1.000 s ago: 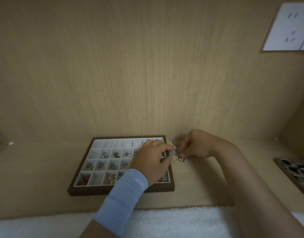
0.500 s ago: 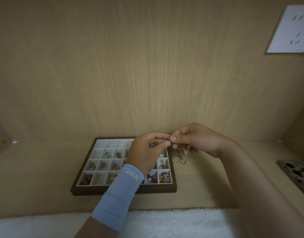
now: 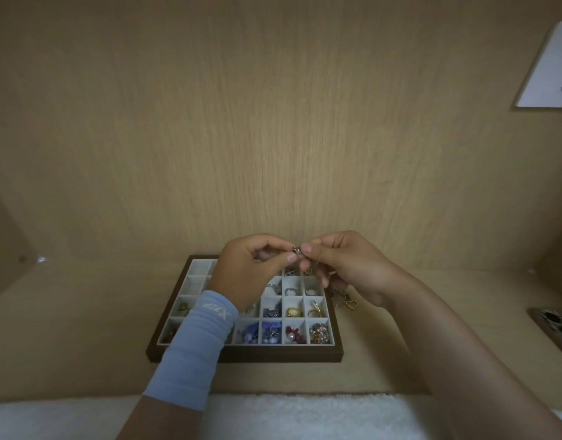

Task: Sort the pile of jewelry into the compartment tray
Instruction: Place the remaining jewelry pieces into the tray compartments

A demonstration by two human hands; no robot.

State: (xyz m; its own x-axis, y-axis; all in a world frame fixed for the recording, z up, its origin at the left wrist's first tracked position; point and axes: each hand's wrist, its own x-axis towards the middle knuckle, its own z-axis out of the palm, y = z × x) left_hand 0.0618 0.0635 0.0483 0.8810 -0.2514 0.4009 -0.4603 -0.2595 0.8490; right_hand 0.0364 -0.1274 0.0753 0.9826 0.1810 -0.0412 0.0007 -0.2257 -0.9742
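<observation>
Our left hand [image 3: 251,271] and right hand [image 3: 346,268] meet above the tray [image 3: 241,354], both pinching one small silver piece [image 3: 296,249] between thumb and forefinger. The tray sits on the bench [image 3: 67,328]. The pile [image 3: 349,302] lies just right of it, below our right hand.

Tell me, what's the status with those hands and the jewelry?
Left hand and right hand pinch a small silver piece above the tray. Loose pile lies right of it. Nothing in the way.
</observation>
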